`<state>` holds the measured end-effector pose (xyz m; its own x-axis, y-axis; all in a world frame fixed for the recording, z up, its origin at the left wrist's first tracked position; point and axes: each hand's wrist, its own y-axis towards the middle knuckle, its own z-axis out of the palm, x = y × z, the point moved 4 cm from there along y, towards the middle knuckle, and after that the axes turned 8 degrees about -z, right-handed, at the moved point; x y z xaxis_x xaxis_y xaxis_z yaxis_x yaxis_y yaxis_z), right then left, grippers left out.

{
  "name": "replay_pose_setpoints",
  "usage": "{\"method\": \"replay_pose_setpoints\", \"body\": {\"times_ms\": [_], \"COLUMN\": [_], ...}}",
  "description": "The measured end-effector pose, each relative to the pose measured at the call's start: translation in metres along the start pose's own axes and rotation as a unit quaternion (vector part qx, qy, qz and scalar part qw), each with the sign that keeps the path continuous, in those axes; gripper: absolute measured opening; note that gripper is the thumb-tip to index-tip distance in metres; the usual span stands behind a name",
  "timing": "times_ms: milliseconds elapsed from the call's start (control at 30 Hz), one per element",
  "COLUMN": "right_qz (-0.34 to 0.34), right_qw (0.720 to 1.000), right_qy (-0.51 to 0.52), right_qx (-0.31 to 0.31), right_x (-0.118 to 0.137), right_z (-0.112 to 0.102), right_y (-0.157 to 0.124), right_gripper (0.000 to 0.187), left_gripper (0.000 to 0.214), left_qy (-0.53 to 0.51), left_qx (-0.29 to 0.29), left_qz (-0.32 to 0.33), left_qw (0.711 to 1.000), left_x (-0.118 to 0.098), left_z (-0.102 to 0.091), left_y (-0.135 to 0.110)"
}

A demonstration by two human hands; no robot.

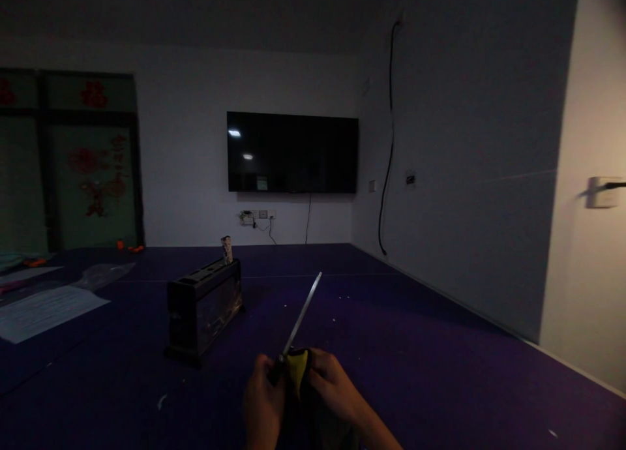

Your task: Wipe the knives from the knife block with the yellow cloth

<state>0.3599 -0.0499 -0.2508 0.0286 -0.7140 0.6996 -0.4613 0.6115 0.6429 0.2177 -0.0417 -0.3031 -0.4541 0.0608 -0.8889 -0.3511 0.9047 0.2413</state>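
My left hand is closed around the dark grip of a long, thin tool with a straight metal shaft. The shaft slants up and away to the right, its tip above the purple floor. Close beside it, my right hand is closed on a yellow and black piece, whose kind is too dark to make out. This piece meets the base of the shaft between the two hands. To the left stands an upright, narrow black case with openings along its top and a patterned cylinder at its far end.
White papers and clear plastic lie on the left. Several orange bits rest near the glass doors. A television hangs on the far wall. A black cable runs down the right wall. Small white scraps dot the purple floor.
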Motion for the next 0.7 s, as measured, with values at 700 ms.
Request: {"method": "replay_pose_setpoints", "body": {"times_ms": [700], "right_qz": [0.063], "right_qw": [0.965], "right_qy": [-0.215], "right_qx": [-0.140], "right_x": [-0.049], "right_z": [-0.026], "right_y": [-0.016], "right_gripper": [0.036], "left_gripper": [0.029], "left_qy": [0.128], "left_qx": [-0.198], "left_qz": [0.036], "left_qw": [0.971], "left_x": [-0.050], "left_z": [-0.081], "left_y": [0.024]}}
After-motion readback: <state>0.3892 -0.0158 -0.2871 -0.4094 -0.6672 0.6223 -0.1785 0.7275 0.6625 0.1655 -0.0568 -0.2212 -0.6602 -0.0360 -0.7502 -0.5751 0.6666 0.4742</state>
